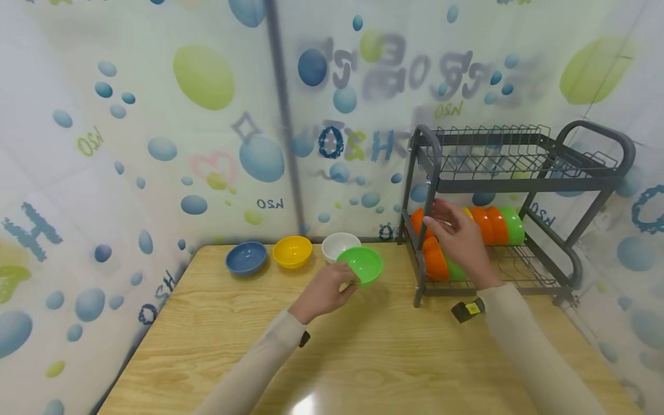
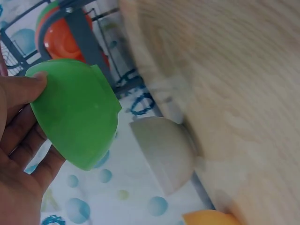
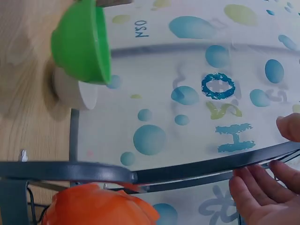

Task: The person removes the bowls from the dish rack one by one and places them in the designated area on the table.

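Observation:
My left hand point(image 1: 323, 289) pinches the rim of a green bowl point(image 1: 364, 264), thumb on one side and fingers on the other. The bowl is held tilted above the table, partly in front of a white bowl point(image 1: 338, 243). My right hand point(image 1: 463, 239) is at the left front post of a dark metal dish rack point(image 1: 529, 184), its thumb and fingers spread apart with no bowl between them. Behind and below that hand, orange bowls point(image 1: 434, 262) and green bowls point(image 1: 512, 226) stand on edge in the lower tier, partly hidden by it.
A blue bowl point(image 1: 246, 258) and a yellow bowl point(image 1: 293, 252) stand left of the white one along the back edge of the wooden table point(image 1: 218, 323). The rack's upper wire tier point(image 1: 487, 158) overhangs the lower bowls. A patterned curtain point(image 1: 207, 144) hangs behind.

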`<state>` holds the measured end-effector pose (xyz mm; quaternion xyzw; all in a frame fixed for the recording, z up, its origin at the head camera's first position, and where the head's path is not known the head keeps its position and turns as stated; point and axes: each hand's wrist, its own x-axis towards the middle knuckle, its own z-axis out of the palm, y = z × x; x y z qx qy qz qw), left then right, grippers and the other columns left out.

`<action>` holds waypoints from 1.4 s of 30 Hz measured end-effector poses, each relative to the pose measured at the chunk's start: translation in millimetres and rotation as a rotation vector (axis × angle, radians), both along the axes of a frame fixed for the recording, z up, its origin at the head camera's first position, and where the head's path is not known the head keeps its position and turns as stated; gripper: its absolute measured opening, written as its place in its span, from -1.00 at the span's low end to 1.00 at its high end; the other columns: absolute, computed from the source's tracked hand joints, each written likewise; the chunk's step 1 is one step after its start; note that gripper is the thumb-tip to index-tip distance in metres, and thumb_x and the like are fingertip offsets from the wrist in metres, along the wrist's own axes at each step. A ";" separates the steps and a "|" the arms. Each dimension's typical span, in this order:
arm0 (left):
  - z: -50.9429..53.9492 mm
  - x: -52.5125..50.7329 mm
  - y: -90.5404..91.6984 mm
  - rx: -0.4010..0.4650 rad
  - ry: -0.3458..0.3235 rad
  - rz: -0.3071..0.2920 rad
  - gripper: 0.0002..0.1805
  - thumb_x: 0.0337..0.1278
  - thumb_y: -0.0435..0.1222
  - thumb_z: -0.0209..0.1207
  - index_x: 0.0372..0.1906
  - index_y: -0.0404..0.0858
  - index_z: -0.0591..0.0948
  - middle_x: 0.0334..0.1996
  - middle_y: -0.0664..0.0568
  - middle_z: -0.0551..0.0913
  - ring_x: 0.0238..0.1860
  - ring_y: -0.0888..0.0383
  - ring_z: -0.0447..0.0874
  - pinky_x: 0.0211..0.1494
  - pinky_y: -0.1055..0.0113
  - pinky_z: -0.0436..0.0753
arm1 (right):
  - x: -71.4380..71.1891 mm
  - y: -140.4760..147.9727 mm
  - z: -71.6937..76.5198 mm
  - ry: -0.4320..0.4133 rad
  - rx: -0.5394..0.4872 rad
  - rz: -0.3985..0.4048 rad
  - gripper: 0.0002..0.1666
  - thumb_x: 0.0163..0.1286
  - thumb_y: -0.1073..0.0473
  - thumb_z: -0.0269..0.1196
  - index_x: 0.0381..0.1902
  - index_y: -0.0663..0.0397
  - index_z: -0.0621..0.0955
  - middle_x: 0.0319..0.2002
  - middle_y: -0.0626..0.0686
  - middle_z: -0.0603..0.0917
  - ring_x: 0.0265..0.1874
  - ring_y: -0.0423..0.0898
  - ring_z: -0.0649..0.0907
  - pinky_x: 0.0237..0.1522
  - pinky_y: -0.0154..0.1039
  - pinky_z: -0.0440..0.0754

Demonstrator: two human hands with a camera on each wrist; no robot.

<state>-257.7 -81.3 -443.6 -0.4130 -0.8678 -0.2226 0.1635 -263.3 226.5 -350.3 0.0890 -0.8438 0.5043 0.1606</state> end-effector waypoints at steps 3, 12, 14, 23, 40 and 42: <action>-8.4 -2.1 -4.3 -0.013 -0.017 0.025 -0.93 0.19 -0.39 0.40 -0.24 -0.18 0.79 -0.27 0.13 0.82 -0.21 0.21 0.64 -0.04 0.35 0.70 | -6.3 -0.9 1.8 -0.042 -0.024 -0.023 -0.21 0.48 -0.28 0.21 0.47 0.05 0.42 0.38 0.12 0.54 0.38 0.07 0.53 0.45 0.04 0.45; -27.1 1.0 -16.8 -0.056 -0.027 0.086 -0.94 0.16 -0.38 0.40 -0.29 -0.17 0.80 -0.31 0.15 0.81 -0.26 0.23 0.62 -0.13 0.38 0.69 | -17.7 -1.6 1.5 -0.006 -0.024 -0.090 -0.31 0.51 -0.24 0.20 0.29 0.21 0.55 0.25 0.23 0.62 0.23 0.16 0.60 0.37 0.15 0.52; -30.7 1.8 -19.0 -0.063 -0.015 0.086 -0.94 0.15 -0.38 0.40 -0.33 -0.15 0.79 -0.34 0.16 0.81 -0.27 0.23 0.63 -0.14 0.38 0.69 | -19.5 -2.0 0.8 -0.003 -0.019 -0.099 -0.33 0.51 -0.23 0.21 0.26 0.21 0.57 0.22 0.23 0.65 0.18 0.14 0.62 0.34 0.12 0.55; -41.2 3.0 -24.4 -0.081 -0.010 0.086 -0.94 0.13 -0.39 0.41 -0.33 -0.16 0.80 -0.34 0.14 0.82 -0.28 0.25 0.64 -0.13 0.38 0.71 | -23.5 -1.7 0.9 -0.029 0.031 -0.125 -0.34 0.53 -0.23 0.18 0.26 0.20 0.55 0.18 0.24 0.66 0.15 0.14 0.63 0.32 0.14 0.58; -44.3 8.1 -22.7 -0.139 -0.040 0.109 -0.91 0.12 -0.37 0.42 -0.29 -0.12 0.79 -0.27 0.17 0.81 -0.22 0.22 0.59 -0.12 0.36 0.70 | -23.4 -3.7 -0.8 0.012 0.013 -0.130 -0.38 0.53 -0.19 0.19 0.22 0.22 0.55 0.19 0.25 0.64 0.21 0.20 0.62 0.38 0.16 0.52; -44.4 8.1 -22.3 -0.141 -0.045 0.116 -0.91 0.12 -0.36 0.43 -0.28 -0.11 0.79 -0.26 0.17 0.80 -0.20 0.21 0.57 -0.10 0.34 0.70 | -23.0 -3.8 -0.7 0.008 0.013 -0.131 -0.38 0.53 -0.20 0.19 0.23 0.21 0.55 0.19 0.25 0.64 0.21 0.19 0.62 0.38 0.16 0.51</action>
